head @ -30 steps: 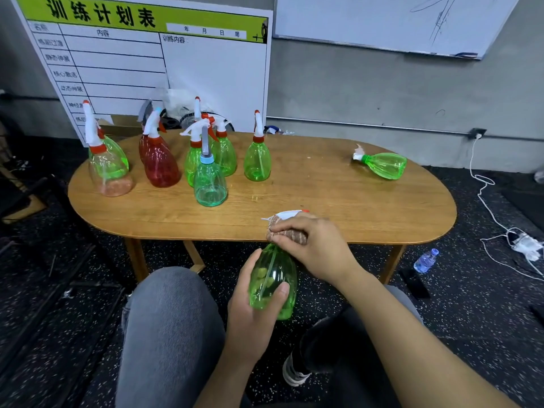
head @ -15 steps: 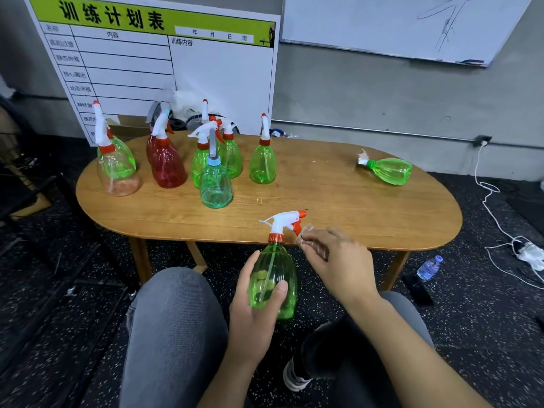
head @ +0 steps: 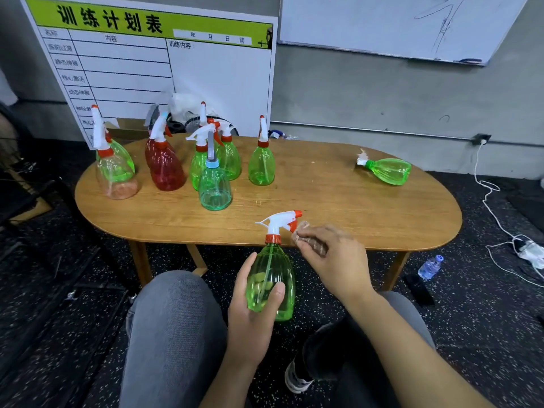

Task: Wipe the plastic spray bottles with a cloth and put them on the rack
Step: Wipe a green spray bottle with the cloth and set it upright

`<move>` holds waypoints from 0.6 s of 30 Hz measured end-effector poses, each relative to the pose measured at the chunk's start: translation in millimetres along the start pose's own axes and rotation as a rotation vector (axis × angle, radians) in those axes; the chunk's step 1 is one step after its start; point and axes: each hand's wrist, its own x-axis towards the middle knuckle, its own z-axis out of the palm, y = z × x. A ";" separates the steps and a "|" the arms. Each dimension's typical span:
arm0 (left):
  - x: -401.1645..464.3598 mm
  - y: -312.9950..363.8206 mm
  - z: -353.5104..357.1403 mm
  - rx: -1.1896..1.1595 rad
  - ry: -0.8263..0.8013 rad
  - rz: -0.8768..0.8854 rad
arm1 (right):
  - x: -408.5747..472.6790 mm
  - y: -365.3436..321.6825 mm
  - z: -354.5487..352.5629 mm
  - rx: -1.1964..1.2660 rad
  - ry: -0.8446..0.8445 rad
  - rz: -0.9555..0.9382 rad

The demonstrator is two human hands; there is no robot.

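Held bottle: green spray bottle [head: 272, 282], upright, in front of the near edge of the wooden table [head: 338, 201], above the person's lap; white trigger head with orange nozzle tip and orange collar.
Left hand: left hand [head: 250, 313] grips the lower body of the green spray bottle, thumb across the front, fingers curled round the back.
Right hand: right hand [head: 332, 260] pinches a small crumpled cloth [head: 306, 241] in curled fingers, just beside the trigger head; whether the cloth touches the nozzle cannot be told because of blur.
Standing group: on the far left part of the table, a clear bottle with pinkish base [head: 116, 175], a red bottle [head: 166, 166], a teal bottle with blue collar [head: 215, 187] nearest the person, and green bottles behind it, including one set slightly apart on the right [head: 261, 164].
Lying bottle: green bottle on its side [head: 387, 170] at the far right of the table, well apart from the group.
Floor: small water bottle [head: 429, 267] near the right table leg; white cable [head: 494, 207] along the right.
Wall: schedule board [head: 153, 69] leaning behind the table; whiteboard [head: 382, 22] above right.
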 end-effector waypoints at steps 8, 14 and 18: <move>0.2 3.8 0.0 -0.010 0.004 0.005 | -4.6 9.3 -20.9 0.216 0.087 0.088; -3.8 4.5 1.0 0.041 -0.055 0.026 | 29.0 0.5 -21.1 0.305 0.137 0.064; -2.9 3.7 0.3 0.035 -0.065 0.018 | 36.7 7.9 -11.8 0.242 0.149 0.164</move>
